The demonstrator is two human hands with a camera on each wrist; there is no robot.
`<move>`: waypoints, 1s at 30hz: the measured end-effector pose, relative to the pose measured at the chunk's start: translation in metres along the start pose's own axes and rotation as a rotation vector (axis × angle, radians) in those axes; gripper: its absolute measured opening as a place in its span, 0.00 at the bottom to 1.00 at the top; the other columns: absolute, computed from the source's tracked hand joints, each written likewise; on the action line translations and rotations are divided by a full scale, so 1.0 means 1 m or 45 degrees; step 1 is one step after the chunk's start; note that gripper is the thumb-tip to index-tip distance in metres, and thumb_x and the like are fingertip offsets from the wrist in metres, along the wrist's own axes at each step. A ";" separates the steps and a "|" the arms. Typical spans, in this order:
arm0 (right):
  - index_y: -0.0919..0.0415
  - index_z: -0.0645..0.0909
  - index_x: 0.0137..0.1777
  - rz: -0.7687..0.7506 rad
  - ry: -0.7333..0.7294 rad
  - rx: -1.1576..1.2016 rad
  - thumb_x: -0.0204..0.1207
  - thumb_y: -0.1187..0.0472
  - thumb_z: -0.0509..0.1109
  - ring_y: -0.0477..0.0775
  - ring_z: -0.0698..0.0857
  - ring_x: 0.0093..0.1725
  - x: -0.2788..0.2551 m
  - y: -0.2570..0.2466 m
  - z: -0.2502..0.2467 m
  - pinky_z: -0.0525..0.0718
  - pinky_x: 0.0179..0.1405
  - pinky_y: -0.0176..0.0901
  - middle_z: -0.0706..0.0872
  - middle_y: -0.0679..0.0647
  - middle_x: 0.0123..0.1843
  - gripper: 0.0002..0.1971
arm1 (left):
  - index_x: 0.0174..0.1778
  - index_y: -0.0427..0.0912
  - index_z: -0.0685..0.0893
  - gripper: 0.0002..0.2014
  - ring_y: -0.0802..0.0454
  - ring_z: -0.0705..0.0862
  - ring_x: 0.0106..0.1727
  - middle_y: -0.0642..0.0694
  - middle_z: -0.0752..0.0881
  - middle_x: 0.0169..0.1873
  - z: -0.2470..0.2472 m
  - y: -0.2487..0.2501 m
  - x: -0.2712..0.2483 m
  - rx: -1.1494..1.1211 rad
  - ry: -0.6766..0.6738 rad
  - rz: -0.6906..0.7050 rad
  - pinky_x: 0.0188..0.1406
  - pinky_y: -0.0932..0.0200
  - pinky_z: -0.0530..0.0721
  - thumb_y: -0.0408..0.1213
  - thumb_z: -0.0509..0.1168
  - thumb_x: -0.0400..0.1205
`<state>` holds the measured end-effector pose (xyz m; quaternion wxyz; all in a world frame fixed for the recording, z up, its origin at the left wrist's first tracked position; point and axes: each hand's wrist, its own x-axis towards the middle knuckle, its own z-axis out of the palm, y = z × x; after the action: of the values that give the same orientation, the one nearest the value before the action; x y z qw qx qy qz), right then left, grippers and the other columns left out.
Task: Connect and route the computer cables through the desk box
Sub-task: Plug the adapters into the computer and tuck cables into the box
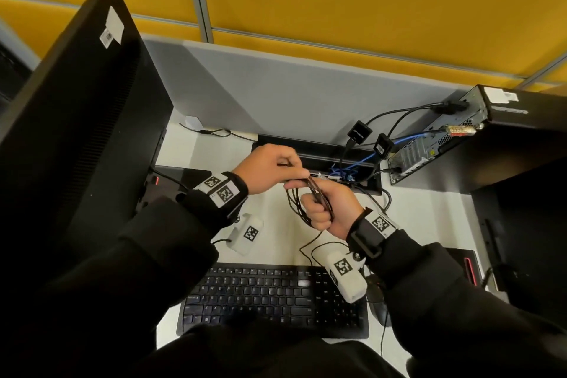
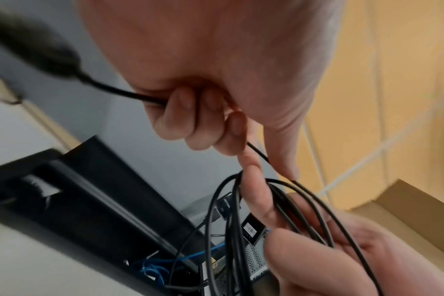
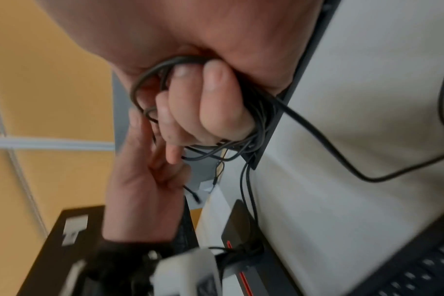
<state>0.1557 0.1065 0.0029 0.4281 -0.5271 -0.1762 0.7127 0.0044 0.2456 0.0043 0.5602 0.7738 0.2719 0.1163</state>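
the right hand [image 1: 333, 212] is closed in a fist around a coiled bundle of black cable [image 1: 310, 199], its fingers [image 3: 210, 104] wrapped tight round the loops, which hang below the fist above the white table [image 1: 429, 218]. the left hand [image 1: 270, 167] sits just beside it, its fingers [image 2: 180, 120] curled and clamped on one strand of the same cable, with the thumb and forefinger pinching it where it runs into the bundle. both hands hover just in front of the open desk box [image 1: 319, 156], a black recessed slot in the table with blue wires [image 1: 352, 167] tangled inside. a small black computer [image 1: 435, 135] stands right of the box with cables plugged into its back. a black keyboard [image 1: 273, 298] lies nearer the person, and a black monitor [image 1: 82, 107] stands at the left
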 end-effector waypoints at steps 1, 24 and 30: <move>0.60 0.87 0.62 -0.019 0.009 0.053 0.87 0.52 0.56 0.47 0.54 0.20 0.003 -0.002 -0.002 0.50 0.19 0.37 0.59 0.51 0.25 0.20 | 0.45 0.48 0.90 0.07 0.58 0.88 0.39 0.53 0.91 0.37 0.002 -0.005 0.001 -0.064 0.005 -0.019 0.46 0.56 0.85 0.45 0.78 0.79; 0.58 0.78 0.34 -0.076 0.334 -0.390 0.86 0.46 0.67 0.48 0.56 0.22 0.059 -0.031 -0.040 0.54 0.23 0.38 0.62 0.49 0.24 0.22 | 0.44 0.59 0.92 0.08 0.50 0.77 0.49 0.56 0.76 0.41 -0.032 -0.029 0.021 1.149 0.424 0.061 0.51 0.49 0.73 0.57 0.71 0.81; 0.51 0.64 0.28 -0.044 0.280 -0.323 0.86 0.37 0.60 0.49 0.55 0.22 0.088 -0.038 -0.055 0.54 0.22 0.38 0.60 0.49 0.24 0.27 | 0.55 0.53 0.83 0.06 0.50 0.87 0.39 0.55 0.85 0.31 -0.005 -0.040 0.029 0.661 0.528 -0.248 0.44 0.52 0.85 0.47 0.68 0.85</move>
<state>0.2151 0.1876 -0.0446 0.3871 -0.6487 -0.2259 0.6151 0.0145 0.2745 -0.0353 0.2860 0.8208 0.4731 0.1439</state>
